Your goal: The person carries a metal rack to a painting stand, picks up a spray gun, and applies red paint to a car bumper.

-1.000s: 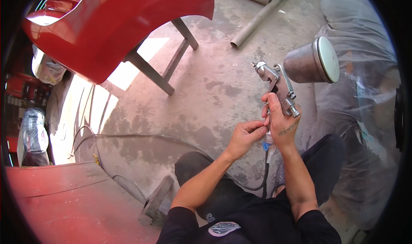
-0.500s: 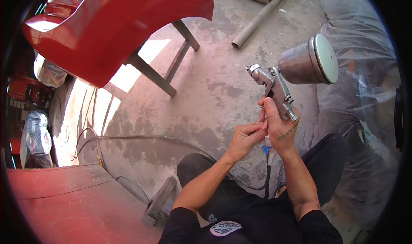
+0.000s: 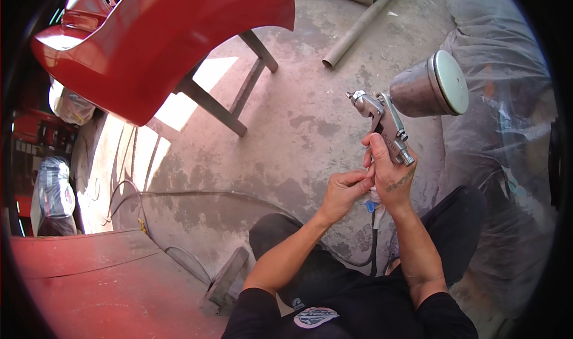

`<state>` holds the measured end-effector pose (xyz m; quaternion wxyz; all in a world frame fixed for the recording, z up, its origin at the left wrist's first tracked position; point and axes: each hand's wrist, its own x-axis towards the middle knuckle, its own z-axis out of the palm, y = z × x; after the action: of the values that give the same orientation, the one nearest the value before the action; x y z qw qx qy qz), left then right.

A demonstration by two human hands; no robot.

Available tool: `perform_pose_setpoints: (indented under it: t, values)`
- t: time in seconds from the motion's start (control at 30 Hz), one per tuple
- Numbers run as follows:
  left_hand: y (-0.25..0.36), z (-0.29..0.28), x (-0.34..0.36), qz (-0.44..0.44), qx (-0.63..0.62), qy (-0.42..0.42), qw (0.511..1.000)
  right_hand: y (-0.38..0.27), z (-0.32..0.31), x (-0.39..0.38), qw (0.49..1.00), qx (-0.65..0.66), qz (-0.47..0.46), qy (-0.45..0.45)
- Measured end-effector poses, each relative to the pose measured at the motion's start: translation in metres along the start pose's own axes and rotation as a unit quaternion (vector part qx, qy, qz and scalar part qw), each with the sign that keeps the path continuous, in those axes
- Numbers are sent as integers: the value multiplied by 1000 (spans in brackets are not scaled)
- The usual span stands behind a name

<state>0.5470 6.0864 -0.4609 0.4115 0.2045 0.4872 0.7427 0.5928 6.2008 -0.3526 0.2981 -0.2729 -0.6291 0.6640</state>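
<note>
My right hand [image 3: 395, 178] is wrapped round the grip of a metal spray gun [image 3: 389, 127], its thumb lying along the back. A grey paint cup [image 3: 413, 92] with a pale lid [image 3: 450, 82] sits tilted on the gun, to the right. Pinched together beside the grip, the fingers of my left hand [image 3: 346, 194] touch the right hand's fingers; what they hold is hidden. Beneath the hands, a blue fitting [image 3: 371, 206] shows at the grip's base, where a dark hose [image 3: 373, 249] runs down.
A glossy red car body panel [image 3: 173, 40] rests on a metal stand [image 3: 209, 106] at upper left. A dusty red panel [image 3: 89, 279] lies lower left. Plastic sheeting [image 3: 501, 148] covers the right side. A pipe [image 3: 361, 28] lies on the stained concrete floor, and an air hose [image 3: 203, 193] crosses it.
The spray gun and its cup have shifted slightly to the right in the picture. Both hands keep nearly the same grip and place.
</note>
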Motion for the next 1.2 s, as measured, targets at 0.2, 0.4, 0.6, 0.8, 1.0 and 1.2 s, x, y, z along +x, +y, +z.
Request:
perform_pose_setpoints:
  t: [0.2,0.4,0.6,0.8,1.0,1.2]
  values:
    - [2,3,2,6,3,2,1000,3,-2,1,1000,-1,-8,12]
    - [2,2,2,13,12,5,1000,7,-3,1,1000,-4,9,19]
    - [-5,4,12,21,4,40,999,5,-2,4,999,-12,-24,47]
    - [-16,-36,27,-80,13,95,992,-24,-9,-18,993,-40,-49,-104]
    - [-28,-50,29,-23,134,72,988,-32,-9,-17,965,43,-74,-250]
    - [-40,-45,29,-55,225,-37,972,7,-5,25,998,57,12,-20]
